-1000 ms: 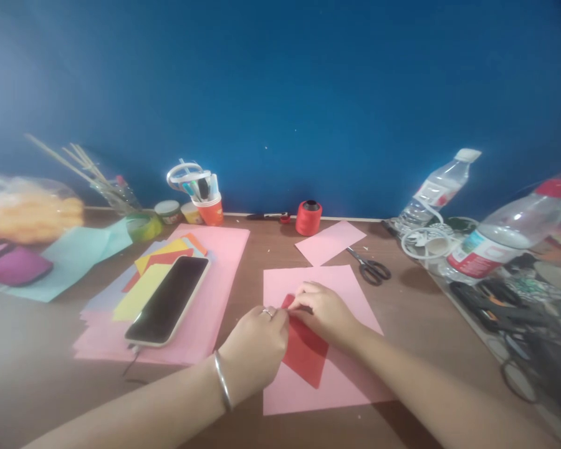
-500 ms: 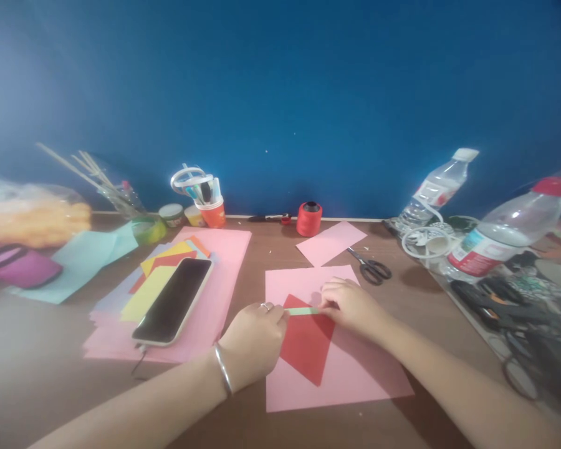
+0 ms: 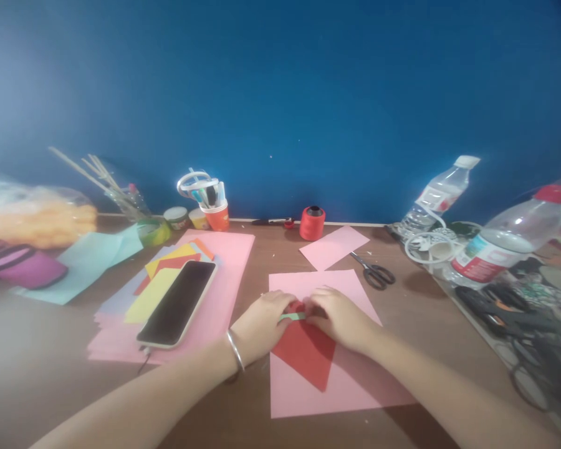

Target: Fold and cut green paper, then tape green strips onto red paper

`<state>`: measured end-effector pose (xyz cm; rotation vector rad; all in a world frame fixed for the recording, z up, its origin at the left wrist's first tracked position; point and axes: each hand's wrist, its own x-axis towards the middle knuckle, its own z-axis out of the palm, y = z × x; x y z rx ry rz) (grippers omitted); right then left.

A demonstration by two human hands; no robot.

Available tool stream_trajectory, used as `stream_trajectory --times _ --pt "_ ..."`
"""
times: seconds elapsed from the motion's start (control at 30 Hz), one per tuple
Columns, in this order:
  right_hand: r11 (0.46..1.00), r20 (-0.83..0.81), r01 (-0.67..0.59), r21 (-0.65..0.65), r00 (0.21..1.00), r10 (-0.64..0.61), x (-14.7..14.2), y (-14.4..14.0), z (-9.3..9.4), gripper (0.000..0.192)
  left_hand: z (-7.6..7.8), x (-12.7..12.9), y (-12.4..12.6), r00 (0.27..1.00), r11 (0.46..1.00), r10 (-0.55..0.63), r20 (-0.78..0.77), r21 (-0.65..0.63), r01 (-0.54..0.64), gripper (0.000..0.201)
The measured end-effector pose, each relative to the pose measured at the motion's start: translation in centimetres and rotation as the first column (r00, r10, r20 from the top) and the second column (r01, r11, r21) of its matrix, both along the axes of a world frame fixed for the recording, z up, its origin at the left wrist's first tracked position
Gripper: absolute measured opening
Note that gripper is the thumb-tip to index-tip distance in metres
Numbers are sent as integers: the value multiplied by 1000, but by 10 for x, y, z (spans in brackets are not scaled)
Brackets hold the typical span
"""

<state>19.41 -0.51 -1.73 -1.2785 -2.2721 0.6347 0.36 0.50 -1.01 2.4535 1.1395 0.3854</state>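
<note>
Head camera, lower middle of the frame: your two hands meet over a red paper (image 3: 305, 355) that lies tilted on a pink sheet (image 3: 346, 386). Between your fingertips runs a thin green strip (image 3: 292, 317), laid across the red paper's upper corner. Your left hand (image 3: 262, 324) pinches the strip's left end, fingers curled and knuckles up, with a bangle (image 3: 236, 351) on the wrist. Your right hand (image 3: 339, 318) pinches the right end, fingers bent down onto the paper. The two hands sit close together, with only a short piece of the strip showing between them.

Just above the pink sheet lies a smaller pink piece (image 3: 334, 246), and to its right a pair of scissors (image 3: 376, 272). A red spool of thread (image 3: 312, 223) stands against the blue wall, above centre. Left of your hands, a phone (image 3: 177, 304) rests face up on a stack of coloured papers (image 3: 215, 280). Behind that stack, a cup of pens (image 3: 212, 209) stands by two small jars. At the right edge of the frame two plastic bottles (image 3: 505, 240) lean over a clutter of tools. At the far left lie a light blue sheet (image 3: 81, 259) and a purple pouch (image 3: 25, 271).
</note>
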Motion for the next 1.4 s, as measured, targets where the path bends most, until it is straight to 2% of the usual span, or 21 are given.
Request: stream_trajectory --times 0.07,0.2,0.3,0.37,0.5,0.6,0.67,0.73,0.83,0.93,1.0,1.07,1.13,1.17,1.2,1.23,1.3,1.33,1.4 --pt "1000 -13 1 -6 1000 -2 -1 1 0 11 -2 -1 1 998 998 19 61 -53 -16 18" --pt "999 -7 -20 50 1000 21 -4 1 -2 4 -4 1 2 996 996 56 74 -67 -51 16" --pt "993 -12 -40 108 999 41 -7 -1 -3 13 -2 3 1 993 995 70 97 -72 -63 12" --pt "993 -28 -7 122 1000 10 -9 -3 -3 16 0 4 0 992 995 68 106 -83 -59 13" --pt "997 -11 58 55 998 -57 -12 -7 2 19 8 4 -3 989 989 69 130 -136 -51 24" --pt "999 -40 32 -1 999 -32 -11 -6 8 25 14 2 -3 977 976 111 182 -205 -73 25" --pt "999 -119 17 -30 993 -20 -3 -2 10 26 16 0 -1 963 958 159 217 -271 -98 27" --pt "994 -220 68 -86 972 -86 10 5 10 25 16 -4 2 941 930 226 250 -344 -132 27" --pt "961 -324 237 -145 906 -272 30 15 8 26 11 -7 7 893 876 336 299 -447 -181 25" --pt "933 -393 308 -185 847 -357 32 16 6 29 8 -7 10 845 839 396 360 -516 -173 28" --pt "936 -443 238 -261 832 -335 20 12 3 32 8 -5 9 822 825 409 397 -546 -147 31" --pt "893 -616 20 -450 717 -327 4 6 1 28 8 -2 7 814 807 400 420 -583 -96 31" --pt "863 -675 -92 -496 666 -317 -10 -1 -1 25 8 0 3 829 780 368 421 -625 -28 30" --pt "866 -688 -99 -490 655 -314 -14 -3 -2 24 8 0 1 844 770 342 413 -638 0 30" --pt "871 -688 -90 -482 655 -313 -17 -5 -3 23 8 1 -2 860 779 313 402 -627 10 30" --pt "875 -685 -71 -479 653 -322 -19 -7 -5 24 8 1 -4 875 811 287 390 -584 -5 26" --pt "868 -673 -29 -496 645 -363 -19 -9 -7 26 8 2 -7 890 903 257 376 -423 -82 16" --pt "859 -667 -18 -511 638 -384 -19 -9 -9 26 9 2 -9 896 940 239 374 -321 -117 20" --pt "847 -663 -10 -531 627 -408 -19 -10 -11 27 11 1 -11 910 976 196 366 -166 -144 26"
